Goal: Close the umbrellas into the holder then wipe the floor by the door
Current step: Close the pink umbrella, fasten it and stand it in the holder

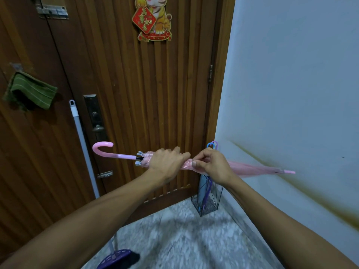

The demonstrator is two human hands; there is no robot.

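Observation:
A folded pink umbrella (254,168) lies level across the view, its hooked handle (102,150) to the left and its tip to the right. My left hand (167,164) grips the bunched canopy near the rib ends. My right hand (212,165) pinches the canopy just right of it. Below my right hand a wire umbrella holder (206,203) stands in the corner between door and wall. It holds a blue umbrella and a purple one, their handles (212,145) showing above my right hand.
A mop leans on the wooden door, with its grey pole (85,150) at left and its purple head (114,259) on the speckled floor (174,235). A green cloth (31,92) hangs on the door. The white wall (291,94) bears a brown streak.

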